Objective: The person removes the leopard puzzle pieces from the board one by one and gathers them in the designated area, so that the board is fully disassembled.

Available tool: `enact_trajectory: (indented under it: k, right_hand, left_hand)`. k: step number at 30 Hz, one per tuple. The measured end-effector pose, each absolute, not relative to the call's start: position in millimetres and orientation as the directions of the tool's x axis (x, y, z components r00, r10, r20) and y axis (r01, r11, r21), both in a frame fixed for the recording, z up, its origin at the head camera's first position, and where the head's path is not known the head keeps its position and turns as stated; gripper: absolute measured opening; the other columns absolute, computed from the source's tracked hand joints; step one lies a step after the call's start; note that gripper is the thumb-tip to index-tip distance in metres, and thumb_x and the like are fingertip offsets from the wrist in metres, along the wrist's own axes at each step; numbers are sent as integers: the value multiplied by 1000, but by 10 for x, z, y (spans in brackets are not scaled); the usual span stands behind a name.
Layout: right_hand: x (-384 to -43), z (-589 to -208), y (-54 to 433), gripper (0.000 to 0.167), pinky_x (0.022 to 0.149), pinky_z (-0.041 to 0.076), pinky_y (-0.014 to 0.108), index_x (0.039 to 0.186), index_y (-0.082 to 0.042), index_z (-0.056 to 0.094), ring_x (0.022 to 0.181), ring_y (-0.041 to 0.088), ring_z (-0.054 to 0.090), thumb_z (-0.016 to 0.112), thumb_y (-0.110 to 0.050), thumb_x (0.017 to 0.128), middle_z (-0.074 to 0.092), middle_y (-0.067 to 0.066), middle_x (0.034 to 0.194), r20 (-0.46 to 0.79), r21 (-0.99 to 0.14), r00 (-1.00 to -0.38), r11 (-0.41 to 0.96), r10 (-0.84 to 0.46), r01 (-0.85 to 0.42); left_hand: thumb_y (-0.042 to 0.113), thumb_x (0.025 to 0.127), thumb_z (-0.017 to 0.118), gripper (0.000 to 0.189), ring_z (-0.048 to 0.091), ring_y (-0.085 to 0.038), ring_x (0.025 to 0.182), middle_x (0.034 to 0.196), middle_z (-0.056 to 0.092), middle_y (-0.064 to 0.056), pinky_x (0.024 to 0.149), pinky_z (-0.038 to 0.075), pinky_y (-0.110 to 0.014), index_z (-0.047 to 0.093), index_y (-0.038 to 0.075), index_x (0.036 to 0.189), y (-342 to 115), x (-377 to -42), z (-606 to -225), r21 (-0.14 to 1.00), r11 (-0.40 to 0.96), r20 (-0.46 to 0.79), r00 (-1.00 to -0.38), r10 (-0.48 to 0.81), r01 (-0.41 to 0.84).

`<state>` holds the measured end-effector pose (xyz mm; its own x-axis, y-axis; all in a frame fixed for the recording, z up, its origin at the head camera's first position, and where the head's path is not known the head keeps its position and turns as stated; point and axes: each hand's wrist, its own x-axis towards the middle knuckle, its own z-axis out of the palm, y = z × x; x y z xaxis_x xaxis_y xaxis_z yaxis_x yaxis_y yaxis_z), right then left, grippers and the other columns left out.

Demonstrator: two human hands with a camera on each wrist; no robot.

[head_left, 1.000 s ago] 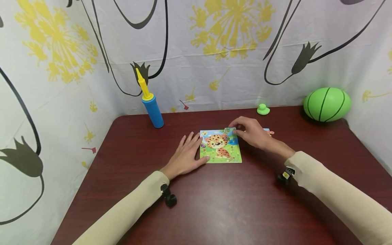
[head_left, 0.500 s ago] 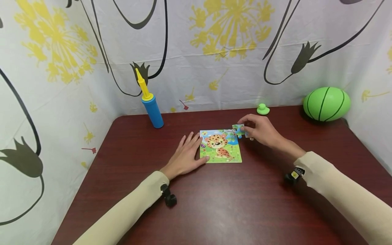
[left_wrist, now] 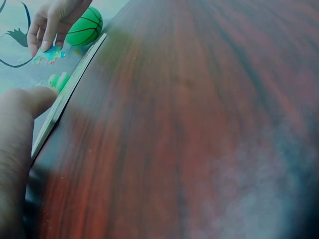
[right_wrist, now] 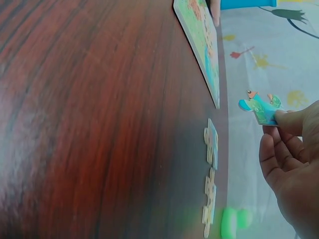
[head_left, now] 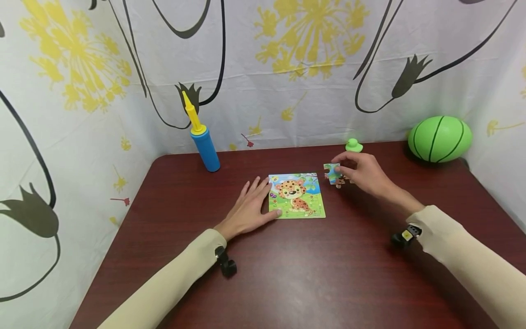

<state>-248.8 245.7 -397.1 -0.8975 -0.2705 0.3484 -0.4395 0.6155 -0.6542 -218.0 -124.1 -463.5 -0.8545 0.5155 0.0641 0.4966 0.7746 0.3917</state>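
My left hand lies with fingers spread along the left side of a square jigsaw puzzle board showing a spotted leopard cub; the thumb rests on its lower edge. To the right of the board, my right hand pinches a blue-green jigsaw piece between thumb and fingers. The right wrist view shows this piece raised above the table, its knobs facing away from the palm. Two more puzzle pieces lie on the table near that hand, partly hidden by it in the head view.
A blue and yellow hand pump stands at the back left of the dark wooden table. At the back right are a small green rubber duck and a green ball with black lines. Patterned curtains enclose the table.
My right hand has moved right from the board's upper right corner, carrying the jigsaw piece away over the loose pieces. My left hand has stayed in place.
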Motion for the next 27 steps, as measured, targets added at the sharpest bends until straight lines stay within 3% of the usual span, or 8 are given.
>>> enact_trajectory:
  k: [10, 19, 27]
  right_hand:
    - [-2453, -3935, 2653, 21, 67, 46, 16, 122, -3, 81, 86, 10, 63, 80, -6, 101, 78, 17, 114, 356, -659, -912, 638, -204, -399]
    - [-2426, -3969, 2835, 16, 63, 53, 19, 117, -5, 81, 75, 16, 71, 80, -5, 101, 79, 16, 102, 347, -696, -929, 628, -132, -349]
    - [-2404, -4054, 3002, 17, 67, 46, 13, 116, -6, 83, 78, 2, 64, 84, -7, 99, 80, 14, 101, 369, -680, -925, 653, -88, -333]
  left_hand:
    - [75, 100, 58, 101, 7, -32, 171, 184, 18, -5, 137, -1, -53, 34, 11, 174, -1246, -2180, -4650, 379, 778, 56, -852, 520, 500]
    - [77, 100, 56, 102, 6, -32, 172, 185, 17, -4, 137, -2, -53, 33, 11, 174, -1250, -2179, -4650, 366, 783, 53, -851, 522, 503]
    - [78, 99, 55, 103, 5, -32, 172, 185, 16, -4, 136, -1, -56, 32, 12, 175, -1254, -2180, -4656, 354, 783, 55, -847, 528, 511]
